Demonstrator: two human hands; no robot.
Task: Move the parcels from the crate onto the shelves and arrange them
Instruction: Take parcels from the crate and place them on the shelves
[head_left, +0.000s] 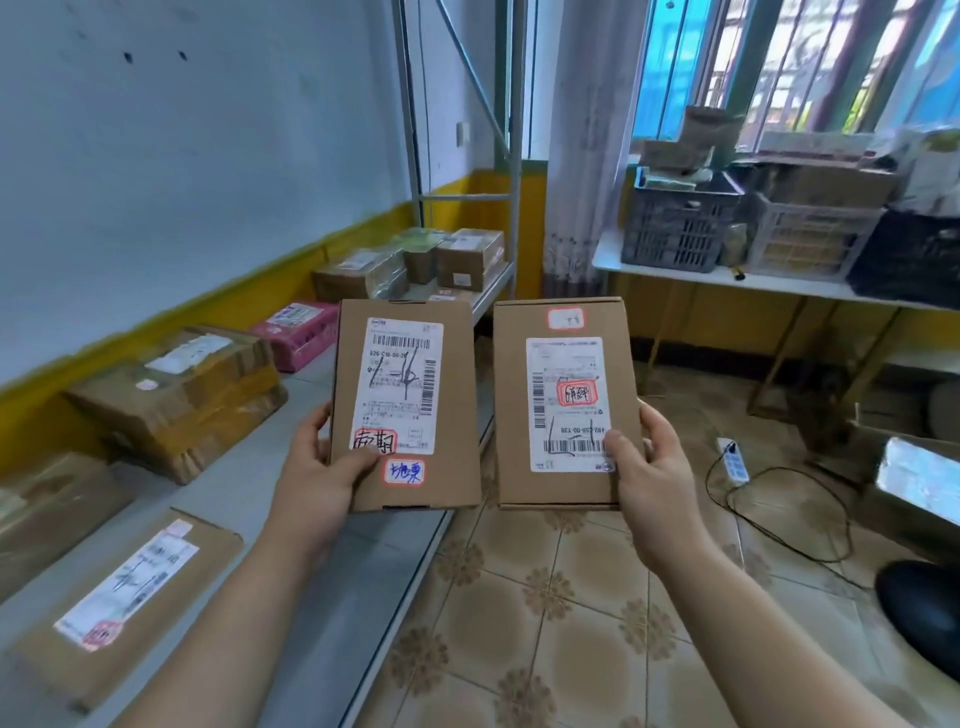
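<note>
Labels face upward, probably for reading before shelving. The left hand (324, 470) grips the left parcel (405, 405) at its lower left corner, and the right hand (641, 467) grips the right parcel (566, 405) at its lower right edge. Both parcels are held beside the shelf (228, 493) front edge, well apart from the crate (675, 228). Bare shelf shows between the taped box (176, 400) and the flat parcel (124, 597).
</note>
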